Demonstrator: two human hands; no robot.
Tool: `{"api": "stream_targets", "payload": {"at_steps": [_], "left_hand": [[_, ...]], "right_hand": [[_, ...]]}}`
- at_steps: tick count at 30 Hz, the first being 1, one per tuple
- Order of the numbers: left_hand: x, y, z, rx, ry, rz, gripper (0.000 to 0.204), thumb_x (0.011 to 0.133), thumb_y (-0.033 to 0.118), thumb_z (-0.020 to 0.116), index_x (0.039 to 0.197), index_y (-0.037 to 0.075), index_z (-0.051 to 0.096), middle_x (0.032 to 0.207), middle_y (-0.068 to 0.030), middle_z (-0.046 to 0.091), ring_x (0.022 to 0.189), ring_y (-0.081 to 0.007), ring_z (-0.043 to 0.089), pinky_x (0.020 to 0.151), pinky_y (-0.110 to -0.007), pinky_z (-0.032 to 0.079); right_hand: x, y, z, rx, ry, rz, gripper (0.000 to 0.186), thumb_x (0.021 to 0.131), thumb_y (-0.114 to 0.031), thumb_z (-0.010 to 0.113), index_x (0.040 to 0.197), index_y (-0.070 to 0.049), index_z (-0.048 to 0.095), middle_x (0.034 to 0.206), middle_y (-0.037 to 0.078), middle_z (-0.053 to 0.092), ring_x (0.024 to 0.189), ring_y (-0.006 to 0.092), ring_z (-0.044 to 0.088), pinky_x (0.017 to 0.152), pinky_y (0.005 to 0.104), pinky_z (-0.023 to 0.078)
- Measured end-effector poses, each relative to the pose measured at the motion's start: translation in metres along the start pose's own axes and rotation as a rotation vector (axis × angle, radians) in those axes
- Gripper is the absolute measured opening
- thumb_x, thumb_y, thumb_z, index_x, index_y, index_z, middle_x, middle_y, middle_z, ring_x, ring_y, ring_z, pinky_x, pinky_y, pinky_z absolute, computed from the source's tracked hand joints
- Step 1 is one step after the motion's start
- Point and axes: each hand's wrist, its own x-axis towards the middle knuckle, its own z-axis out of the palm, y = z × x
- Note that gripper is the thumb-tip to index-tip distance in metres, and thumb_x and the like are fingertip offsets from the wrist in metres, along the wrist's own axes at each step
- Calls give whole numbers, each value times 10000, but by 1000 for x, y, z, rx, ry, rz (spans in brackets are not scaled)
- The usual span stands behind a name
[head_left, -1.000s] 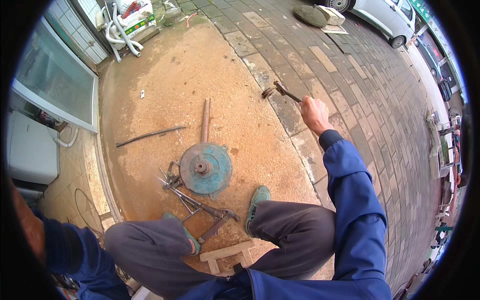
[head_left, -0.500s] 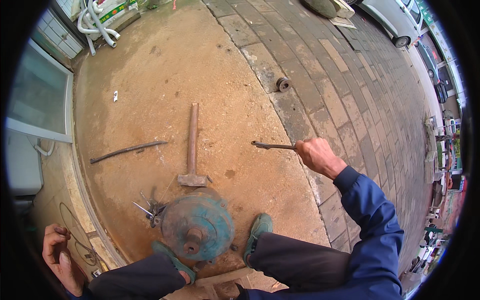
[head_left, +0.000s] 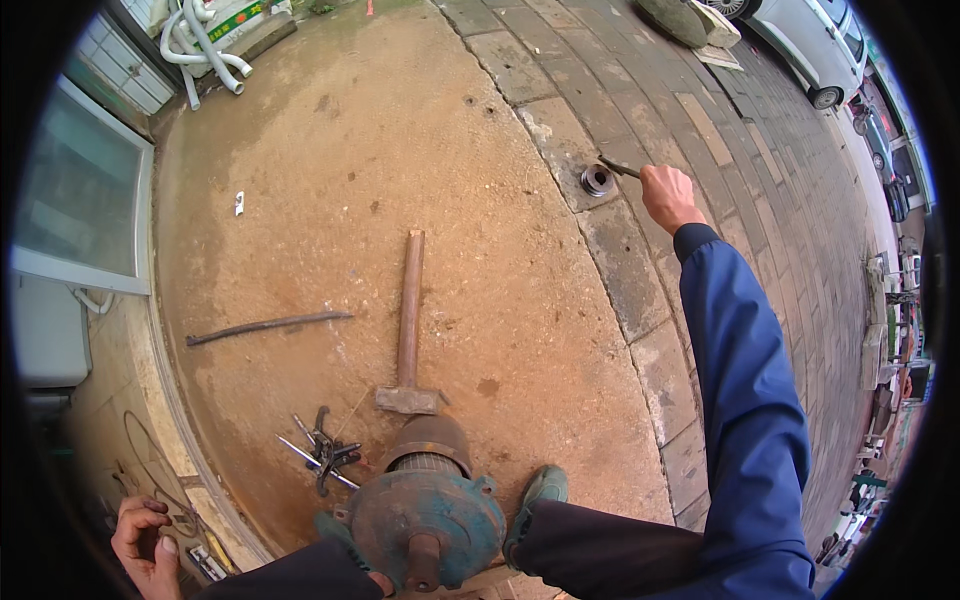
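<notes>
My right hand (head_left: 668,196) is stretched far out to the right, closed around a dark metal bar with a hooked end (head_left: 622,168). The bar's tip is just above a small grooved metal pulley (head_left: 597,181) on the paving; I cannot tell whether they touch. At the lower left, my left hand (head_left: 147,543) hangs by my knee with fingers loosely bent, thumb apart and nothing in it. Between my feet stands a worn teal electric motor (head_left: 425,520) with its shaft toward me. A sledgehammer (head_left: 410,310) lies beyond it, its head near the motor.
Left of the motor lies a jaw puller (head_left: 322,452) with shiny rods. A thin dark bar (head_left: 270,325) rests on the concrete farther left. A glass door (head_left: 80,180) borders the left side, white pipes (head_left: 205,45) lie at the back, and a car (head_left: 800,45) stands far right.
My right hand has carried the bar forward, over to the pulley. The view has shifted, so the motor sits lower and the puller shows more fully. The left hand remains low at the left.
</notes>
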Motion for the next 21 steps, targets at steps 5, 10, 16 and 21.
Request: {"api": "stream_targets", "payload": {"at_steps": [5,10,16,21], "left_hand": [[12,9,7,-12,-41,125,238,944,50,652,1171,-23,652,1175,-131,659,1118,-224,596,978,-353,468],[1,-9,-3,-52,28,56,257,924,163,653,1107,-8,594,1138,-132,588,1087,-217,546,975,-336,420],[-6,-10,3,-116,0,137,264,880,211,645,1007,-5,562,1134,-151,524,1102,-234,499,1021,-347,353],[-36,-4,11,-140,-11,196,220,879,156,647,1009,-9,582,1120,-146,543,1080,-227,521,994,-337,393]], "right_hand": [[-16,-10,-10,-120,-175,-327,121,836,-33,604,750,9,677,759,210,688,740,384,704,604,458,555],[-107,-28,-71,-82,-305,-517,108,839,-16,596,747,30,628,690,185,657,641,377,677,551,463,526],[-284,-73,-104,616,-527,-616,125,879,-139,632,816,-33,609,669,183,625,630,402,630,566,488,499],[-298,-19,-104,519,-356,-239,203,913,-193,644,803,-26,613,645,204,600,645,431,614,583,519,475]]}}
